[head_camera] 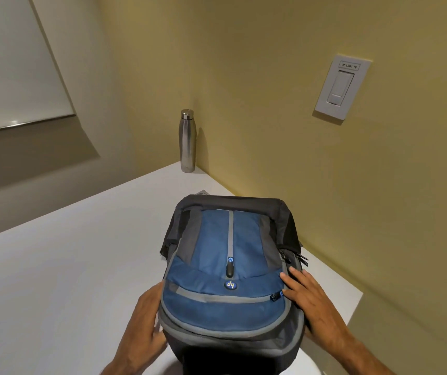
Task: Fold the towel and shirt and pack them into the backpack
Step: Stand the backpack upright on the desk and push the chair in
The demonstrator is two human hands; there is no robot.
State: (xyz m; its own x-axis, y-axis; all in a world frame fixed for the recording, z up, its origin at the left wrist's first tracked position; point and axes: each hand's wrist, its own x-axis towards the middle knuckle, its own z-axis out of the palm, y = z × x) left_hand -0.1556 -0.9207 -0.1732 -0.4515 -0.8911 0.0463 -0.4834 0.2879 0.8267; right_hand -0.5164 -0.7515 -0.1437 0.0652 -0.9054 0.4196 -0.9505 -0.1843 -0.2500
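A blue, grey and black backpack (225, 263) lies on its back on the white table (54, 280), front panel up, its top end nearest me. My left hand (146, 320) holds the bag's near left side, fingers curled around its edge. My right hand (306, 296) rests flat on the bag's right side with straight fingers, next to a zipper pull. No towel or shirt is in sight. Whether the main compartment is open cannot be told.
A steel water bottle (188, 140) stands upright in the table's far corner against the yellow wall. A white light switch (341, 87) is on the right wall. A small grey item (202, 192) peeks out behind the backpack. The table edge runs close on the right.
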